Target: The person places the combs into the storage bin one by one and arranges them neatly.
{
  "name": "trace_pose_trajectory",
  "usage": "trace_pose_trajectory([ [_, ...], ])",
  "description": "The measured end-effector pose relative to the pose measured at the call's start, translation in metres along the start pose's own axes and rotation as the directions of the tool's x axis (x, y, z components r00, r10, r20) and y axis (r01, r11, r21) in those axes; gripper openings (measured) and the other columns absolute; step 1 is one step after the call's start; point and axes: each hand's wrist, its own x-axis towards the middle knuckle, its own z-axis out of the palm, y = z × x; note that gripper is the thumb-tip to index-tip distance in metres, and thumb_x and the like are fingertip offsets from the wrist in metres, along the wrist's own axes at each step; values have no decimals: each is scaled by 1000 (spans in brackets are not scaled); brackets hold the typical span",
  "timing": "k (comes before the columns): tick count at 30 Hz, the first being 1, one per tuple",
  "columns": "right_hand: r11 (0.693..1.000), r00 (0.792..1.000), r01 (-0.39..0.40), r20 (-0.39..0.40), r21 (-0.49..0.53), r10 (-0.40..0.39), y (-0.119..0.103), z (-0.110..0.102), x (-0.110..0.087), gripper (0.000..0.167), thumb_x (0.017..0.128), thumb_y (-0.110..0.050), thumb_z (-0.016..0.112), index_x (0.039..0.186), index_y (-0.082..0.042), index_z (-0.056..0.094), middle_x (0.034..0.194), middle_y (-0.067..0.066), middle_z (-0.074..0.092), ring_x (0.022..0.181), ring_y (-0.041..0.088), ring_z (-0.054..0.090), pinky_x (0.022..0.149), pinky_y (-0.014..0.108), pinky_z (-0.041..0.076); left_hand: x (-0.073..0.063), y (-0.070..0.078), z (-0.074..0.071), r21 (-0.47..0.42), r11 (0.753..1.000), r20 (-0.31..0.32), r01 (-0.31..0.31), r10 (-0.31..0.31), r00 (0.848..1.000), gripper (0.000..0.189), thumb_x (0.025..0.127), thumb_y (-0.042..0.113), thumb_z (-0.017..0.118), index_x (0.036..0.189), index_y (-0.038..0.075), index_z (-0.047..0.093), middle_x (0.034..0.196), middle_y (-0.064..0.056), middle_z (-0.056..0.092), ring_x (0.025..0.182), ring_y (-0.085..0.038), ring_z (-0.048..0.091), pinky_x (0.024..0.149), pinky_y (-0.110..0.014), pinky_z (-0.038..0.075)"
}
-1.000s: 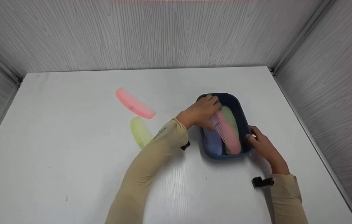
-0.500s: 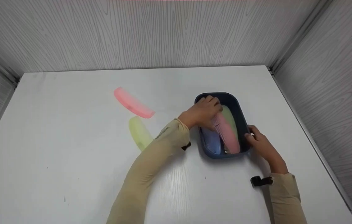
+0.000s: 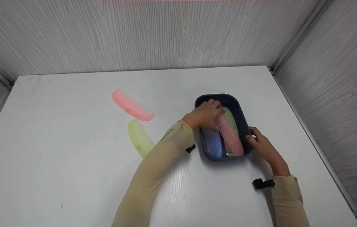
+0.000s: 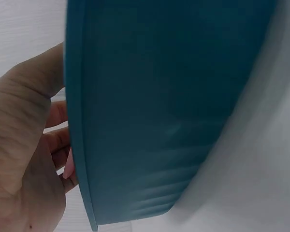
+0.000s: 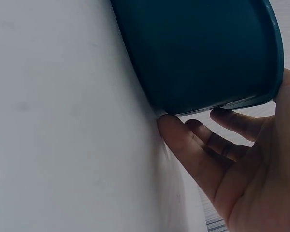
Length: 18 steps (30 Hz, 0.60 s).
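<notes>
A dark blue bin (image 3: 244, 121) stands on the table, holding several combs. My left hand (image 3: 205, 115) reaches over its left rim and pinches the upper end of a pink comb (image 3: 232, 138), which slants down toward the near right corner. Beneath it lie a green comb (image 3: 230, 118) and a blue comb (image 3: 213, 143), both partly covered. In the left wrist view, the bin wall (image 4: 150, 111) hides most of the fingertips; a sliver of pink shows among them. My right hand (image 3: 261, 146) grips the bin's right side near the front corner, its fingers against the outside wall (image 5: 198, 58).
Left of the bin, a second pink comb (image 3: 131, 105) lies on the white table (image 3: 55, 142). Nearer, a yellow-green comb (image 3: 139, 137) lies partly behind the left sleeve (image 3: 156, 167). Grey wood-grain panels (image 3: 134, 34) enclose the back and sides.
The pink comb in my left hand has shifted slightly right within the bin, showing more of the blue comb. My right hand keeps its grip; the whole head view has drifted a little.
</notes>
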Motion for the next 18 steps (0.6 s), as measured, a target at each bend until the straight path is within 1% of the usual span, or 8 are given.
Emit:
trace_pose_trajectory([
  [5, 999, 1000, 1, 6, 45, -1, -1, 1, -2, 44, 102, -25, 38, 142, -7, 38, 121, 18, 51, 89, 19, 54, 76, 27, 44, 6, 0, 2, -30, 1000, 9, -1, 1, 1000, 68, 83, 40, 70, 141, 14, 47, 144, -8, 42, 135, -25, 36, 112, -40, 32],
  [8, 998, 1000, 12, 10, 60, -13, -1, 2, -3, 43, 103, -25, 38, 143, -8, 38, 122, 18, 51, 90, 18, 52, 76, 26, 43, 8, -1, 3, -61, 998, -2, -14, 14, 1000, 64, 85, 35, 69, 141, 13, 47, 145, -8, 42, 138, -25, 35, 114, -38, 30],
  [10, 998, 1000, 18, 9, 62, -18, -1, 3, -3, 43, 103, -24, 37, 143, -9, 38, 122, 18, 51, 91, 18, 51, 78, 25, 43, 9, -3, 4, -73, 997, -24, -21, 19, 1000, 59, 87, 31, 67, 140, 11, 48, 147, -9, 42, 140, -24, 35, 116, -36, 28],
  [13, 998, 1000, 23, 3, 54, -24, 0, 3, -2, 42, 102, -23, 38, 142, -7, 39, 121, 18, 51, 92, 19, 51, 77, 26, 43, 11, -5, 5, -93, 996, -76, -16, 9, 997, 49, 92, 22, 62, 137, 8, 51, 148, -9, 44, 141, -23, 37, 116, -33, 28],
  [15, 999, 1000, 23, 1, 48, -23, 0, 4, -2, 42, 102, -22, 38, 141, -7, 39, 120, 18, 51, 92, 20, 52, 78, 26, 44, 11, -7, 7, -100, 995, -109, -6, -5, 994, 43, 94, 18, 59, 136, 8, 52, 146, -8, 46, 139, -22, 40, 115, -32, 30],
  [18, 999, 1000, 17, -2, 38, -17, 0, 3, -3, 43, 101, -23, 38, 141, -6, 39, 121, 19, 51, 95, 23, 52, 80, 28, 45, 10, -8, 7, -125, 992, -151, -7, -12, 988, 39, 93, 13, 59, 132, 9, 56, 140, -7, 51, 135, -21, 45, 112, -32, 34],
])
